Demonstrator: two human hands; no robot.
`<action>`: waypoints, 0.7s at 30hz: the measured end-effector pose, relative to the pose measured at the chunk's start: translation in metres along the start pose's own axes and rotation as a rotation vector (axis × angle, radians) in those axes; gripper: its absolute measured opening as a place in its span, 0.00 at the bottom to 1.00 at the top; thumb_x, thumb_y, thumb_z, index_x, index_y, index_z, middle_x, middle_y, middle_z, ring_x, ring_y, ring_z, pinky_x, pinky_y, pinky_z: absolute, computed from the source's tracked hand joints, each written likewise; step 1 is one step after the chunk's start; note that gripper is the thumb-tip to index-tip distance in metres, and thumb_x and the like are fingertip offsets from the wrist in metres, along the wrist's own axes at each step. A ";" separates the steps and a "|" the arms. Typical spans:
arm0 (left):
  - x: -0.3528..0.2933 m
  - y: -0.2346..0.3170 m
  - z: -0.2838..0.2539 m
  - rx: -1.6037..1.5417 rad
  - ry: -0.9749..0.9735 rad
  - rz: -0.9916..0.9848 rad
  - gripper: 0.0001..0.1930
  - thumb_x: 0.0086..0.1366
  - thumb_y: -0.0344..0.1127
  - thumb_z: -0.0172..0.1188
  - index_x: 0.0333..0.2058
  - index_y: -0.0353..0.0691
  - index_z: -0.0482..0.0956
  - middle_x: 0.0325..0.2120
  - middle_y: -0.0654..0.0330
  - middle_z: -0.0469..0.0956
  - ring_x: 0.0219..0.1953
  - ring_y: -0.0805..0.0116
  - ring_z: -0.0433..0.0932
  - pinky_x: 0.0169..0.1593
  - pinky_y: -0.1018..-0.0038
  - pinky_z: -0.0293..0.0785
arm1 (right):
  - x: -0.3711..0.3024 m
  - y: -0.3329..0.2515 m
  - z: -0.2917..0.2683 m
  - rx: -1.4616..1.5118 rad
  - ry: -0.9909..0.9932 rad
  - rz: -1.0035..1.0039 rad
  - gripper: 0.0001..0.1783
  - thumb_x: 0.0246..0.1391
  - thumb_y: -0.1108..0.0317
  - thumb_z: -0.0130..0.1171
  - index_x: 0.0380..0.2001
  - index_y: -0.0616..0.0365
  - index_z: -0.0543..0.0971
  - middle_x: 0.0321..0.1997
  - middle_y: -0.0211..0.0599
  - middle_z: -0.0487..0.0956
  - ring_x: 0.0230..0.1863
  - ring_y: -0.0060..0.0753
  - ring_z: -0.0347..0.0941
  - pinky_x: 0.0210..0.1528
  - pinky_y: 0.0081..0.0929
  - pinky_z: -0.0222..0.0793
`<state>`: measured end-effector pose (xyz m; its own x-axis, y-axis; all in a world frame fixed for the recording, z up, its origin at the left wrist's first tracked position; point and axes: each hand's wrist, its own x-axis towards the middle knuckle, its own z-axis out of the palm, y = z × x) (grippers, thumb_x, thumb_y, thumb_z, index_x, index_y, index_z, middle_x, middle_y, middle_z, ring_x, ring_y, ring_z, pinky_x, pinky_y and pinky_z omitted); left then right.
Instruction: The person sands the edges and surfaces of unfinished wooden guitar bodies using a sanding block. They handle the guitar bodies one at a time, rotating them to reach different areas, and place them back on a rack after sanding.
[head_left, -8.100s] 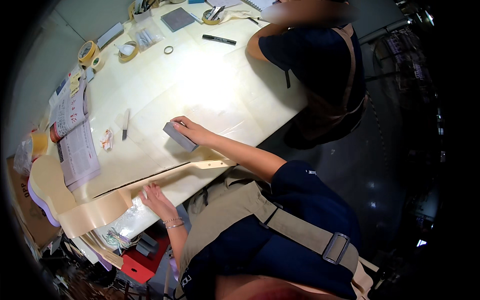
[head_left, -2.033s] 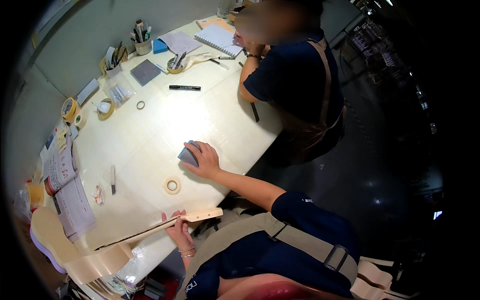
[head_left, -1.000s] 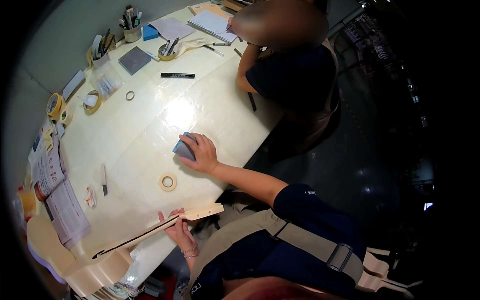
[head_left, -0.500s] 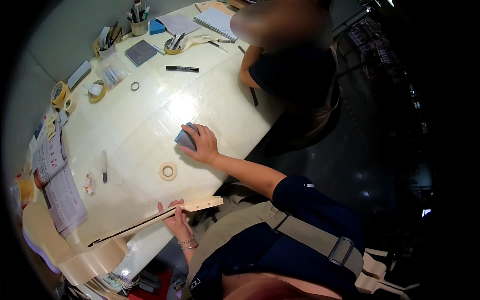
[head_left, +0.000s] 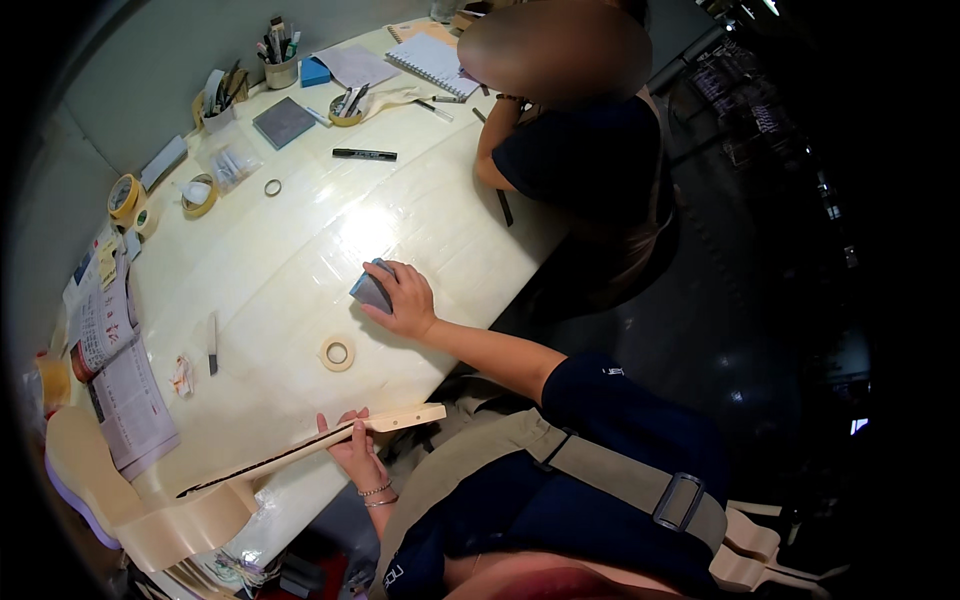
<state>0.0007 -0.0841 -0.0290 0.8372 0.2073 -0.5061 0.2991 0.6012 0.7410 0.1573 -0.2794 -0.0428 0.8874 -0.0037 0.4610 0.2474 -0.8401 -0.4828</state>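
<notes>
Now right hand (head_left: 408, 302) clamps block (head_left: 371, 292) over bench (head_left: 255, 300), farther from neck (head_left: 285, 462) than earlier; left hand (head_left: 357, 456), earlier nearer guitar body (head_left: 190, 525), has its grip wrapped round neck by headstock (head_left: 412, 416). Tape roll (head_left: 327, 358) lies between hands.

The head view looks from above the wearer's own shoulders, through the left of two fisheye cameras worn side by side, facing forward and down across the bench (head_left: 280, 290). Closest to the lens, the wearer's dark shirt (head_left: 500, 505) and tan apron strap (head_left: 615, 480) fill the lower middle; the left hand (head_left: 357, 455) and right hand (head_left: 402, 303) sit at middle range. The bench's near edge crosses aslant, rising from lower left toward upper right, while its far edge lies farthest off, along the grey wall (head_left: 150, 80). Straight lines bow toward the rim, where the picture darkens to black.
</notes>
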 end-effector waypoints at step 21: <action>-0.002 0.004 0.002 -0.026 0.011 -0.006 0.37 0.59 0.20 0.52 0.63 0.40 0.44 0.40 0.53 0.72 0.42 0.62 0.75 0.42 0.74 0.72 | -0.002 -0.002 0.000 0.006 0.009 -0.004 0.34 0.41 0.50 0.61 0.55 0.45 0.68 0.47 0.43 0.69 0.44 0.47 0.67 0.44 0.39 0.64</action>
<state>0.0011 -0.0835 -0.0245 0.8304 0.2115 -0.5156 0.2923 0.6224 0.7261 0.1552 -0.2779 -0.0430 0.8830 -0.0054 0.4694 0.2531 -0.8367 -0.4857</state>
